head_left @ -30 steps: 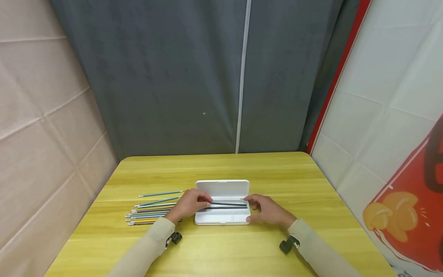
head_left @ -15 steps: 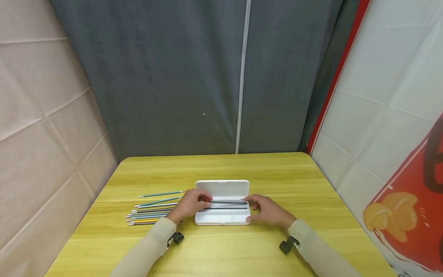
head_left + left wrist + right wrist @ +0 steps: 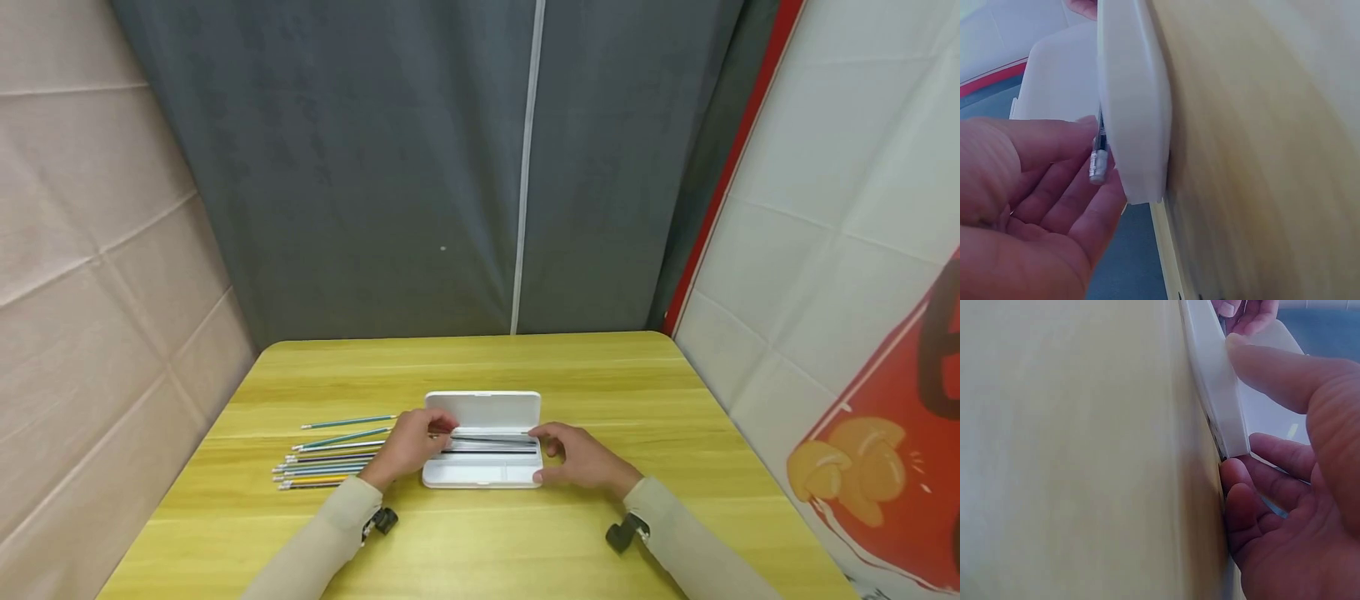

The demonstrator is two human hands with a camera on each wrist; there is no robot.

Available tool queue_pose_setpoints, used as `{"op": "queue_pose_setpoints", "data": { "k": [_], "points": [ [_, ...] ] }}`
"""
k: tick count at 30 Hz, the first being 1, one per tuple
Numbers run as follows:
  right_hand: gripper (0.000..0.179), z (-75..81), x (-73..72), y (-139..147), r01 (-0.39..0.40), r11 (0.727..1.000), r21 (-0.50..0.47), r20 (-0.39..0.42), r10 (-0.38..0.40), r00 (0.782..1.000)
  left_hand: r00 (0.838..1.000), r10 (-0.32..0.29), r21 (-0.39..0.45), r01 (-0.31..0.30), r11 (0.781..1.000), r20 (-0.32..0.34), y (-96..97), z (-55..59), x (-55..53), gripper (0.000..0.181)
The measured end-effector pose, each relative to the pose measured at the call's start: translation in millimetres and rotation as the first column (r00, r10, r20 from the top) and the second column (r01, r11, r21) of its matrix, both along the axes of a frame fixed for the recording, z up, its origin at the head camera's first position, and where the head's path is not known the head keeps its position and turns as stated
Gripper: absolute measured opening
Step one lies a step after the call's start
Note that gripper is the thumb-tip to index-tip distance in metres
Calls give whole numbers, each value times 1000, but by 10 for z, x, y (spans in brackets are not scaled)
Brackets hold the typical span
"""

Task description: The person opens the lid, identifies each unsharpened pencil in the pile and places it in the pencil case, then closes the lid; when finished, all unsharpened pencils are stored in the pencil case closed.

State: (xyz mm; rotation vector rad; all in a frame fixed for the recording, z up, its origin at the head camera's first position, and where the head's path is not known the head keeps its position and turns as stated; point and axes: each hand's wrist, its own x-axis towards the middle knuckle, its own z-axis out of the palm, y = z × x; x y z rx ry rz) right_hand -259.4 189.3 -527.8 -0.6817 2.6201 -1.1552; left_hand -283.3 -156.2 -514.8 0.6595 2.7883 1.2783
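An open white pencil case (image 3: 465, 477) lies on the table, its lid tilted up at the back. At its left end, my left hand (image 3: 407, 446) pinches a dark pencil between thumb and fingers. The left wrist view shows the eraser end of this pencil (image 3: 1099, 164) sticking out by the fingertips. Another dark pencil (image 3: 495, 452) lies lengthwise inside the case. My right hand (image 3: 587, 458) grips the right end of the case, thumb at the front edge and fingers round the end; the right wrist view shows the thumb (image 3: 1279, 372) on the case rim.
Several pencils (image 3: 330, 458) with white eraser ends lie in a loose row left of the case, partly behind the left forearm. The yellow wood-grain table (image 3: 480, 550) ends at a grey curtain (image 3: 375, 208); pale cloth walls flank both sides.
The pencil in my left hand has shifted toward the back of the case, with a wider gap to the other one. My left hand has drawn slightly left. The right hand holds still.
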Motion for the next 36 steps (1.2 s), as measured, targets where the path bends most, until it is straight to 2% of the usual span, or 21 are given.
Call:
{"op": "queue_pose_setpoints", "data": {
  "k": [7,11,19,22,36],
  "points": [
    [72,-4,8,-8,0,1000,14,-17,1,1000,999,36,33,-36,999,27,-31,12,33,15],
    [72,2,9,-11,5,1000,12,-6,-5,1000,999,24,56,-26,998,42,-87,26,40,14],
    [71,-14,0,1,1,1000,13,-9,-1,1000,991,0,141,-19,990,135,-257,25,41,17],
    [71,-16,0,6,2,1000,18,-11,-2,1000,988,-3,149,-20,989,157,-312,36,45,19],
    [71,-19,-8,5,10,1000,22,-5,-10,1000,990,34,129,-52,990,135,-582,132,101,23]
  ]
}}
